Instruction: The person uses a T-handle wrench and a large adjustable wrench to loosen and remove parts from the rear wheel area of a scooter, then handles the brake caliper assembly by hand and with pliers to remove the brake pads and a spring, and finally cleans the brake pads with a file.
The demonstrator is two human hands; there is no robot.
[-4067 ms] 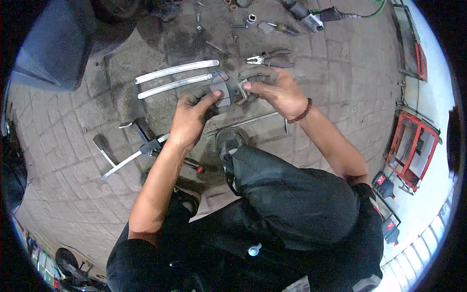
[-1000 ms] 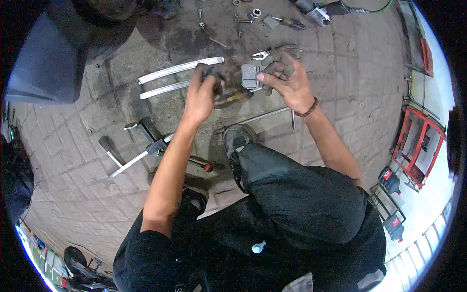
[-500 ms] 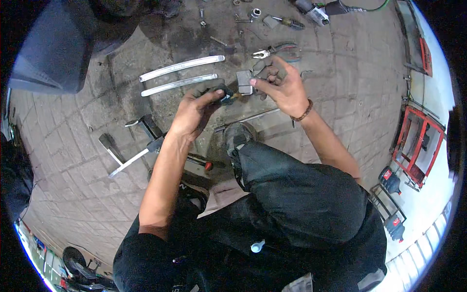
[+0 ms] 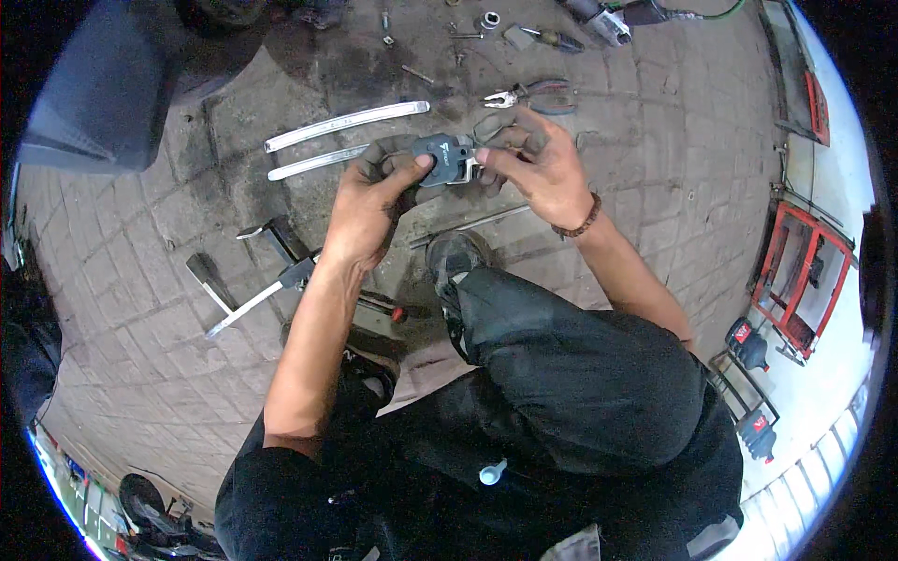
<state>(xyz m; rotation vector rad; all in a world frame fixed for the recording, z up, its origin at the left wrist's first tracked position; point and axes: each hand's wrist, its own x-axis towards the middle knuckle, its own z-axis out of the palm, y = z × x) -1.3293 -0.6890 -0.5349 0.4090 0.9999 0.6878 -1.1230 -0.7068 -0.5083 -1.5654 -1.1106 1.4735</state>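
Observation:
My left hand (image 4: pixel 369 206) grips a flat dark grey plate (image 4: pixel 443 159) with white markings, its thumb on the face. My right hand (image 4: pixel 547 178) pinches a small grey metal piece (image 4: pixel 470 171) at the plate's right end, mostly hidden behind it; the two parts touch or nearly touch. Two curved silver strips (image 4: pixel 346 120) lie on the paved floor (image 4: pixel 164 262) left of and above the parts. Pliers with dark handles (image 4: pixel 533 95) lie just above my right hand.
A socket (image 4: pixel 489 21), screwdriver (image 4: pixel 552 37), bolts and corded power tool (image 4: pixel 613 28) lie at the top. A metal bar tool (image 4: pixel 245 309) with a red knob is beside my left forearm. A dark bulky panel (image 4: pixel 98 103) stands upper left, a red frame (image 4: pixel 795 280) at right.
My left hand has raised the dark plate and moved it right, in front of the grey piece in my right hand, which is now largely covered. My right hand has shifted slightly left.

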